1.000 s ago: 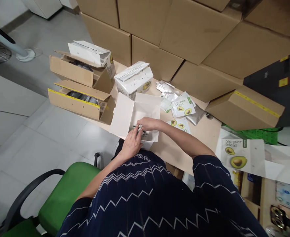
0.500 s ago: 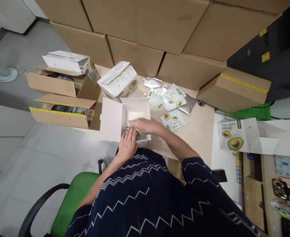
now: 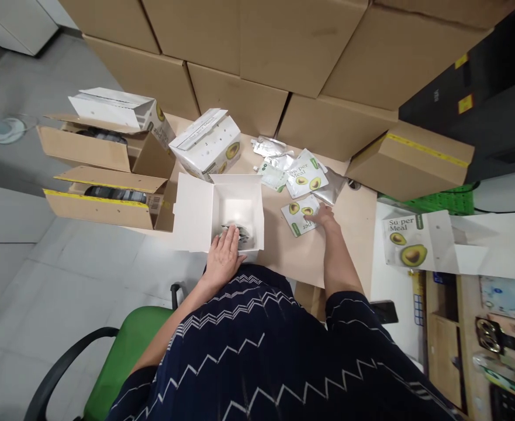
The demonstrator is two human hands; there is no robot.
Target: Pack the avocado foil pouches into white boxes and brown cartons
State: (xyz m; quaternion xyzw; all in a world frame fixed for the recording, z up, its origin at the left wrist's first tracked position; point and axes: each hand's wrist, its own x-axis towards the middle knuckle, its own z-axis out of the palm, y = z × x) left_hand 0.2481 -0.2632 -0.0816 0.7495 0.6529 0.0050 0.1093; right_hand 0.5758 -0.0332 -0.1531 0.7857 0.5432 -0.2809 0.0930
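Fingers of the right hand are spreading flat on an avocado sachet, at three o'clock from the white box; it looks light, floppy, slippery, best pinched by an edge. Left hand is resting open on the packets in the box.

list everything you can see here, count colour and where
open white box: 1, white, near desk edge, lid flap out to its left, dark pouches inside
avocado pouch: 1, white and green, flat on the desk right of the open white box
pouch pile: several, silver and white, behind that pouch
printed cartons: 2, white with avocado print, one on the desk, one on the open brown boxes
open brown boxes: 2, brown with yellow tape, left of the desk
stacked cartons: many, brown, behind the desk
taped carton: 1, brown, right
desk: 1, light wood
chair: 1, green and black, lower left
left hand: on the open white box's near wall
right hand: fingertips on the avocado pouch
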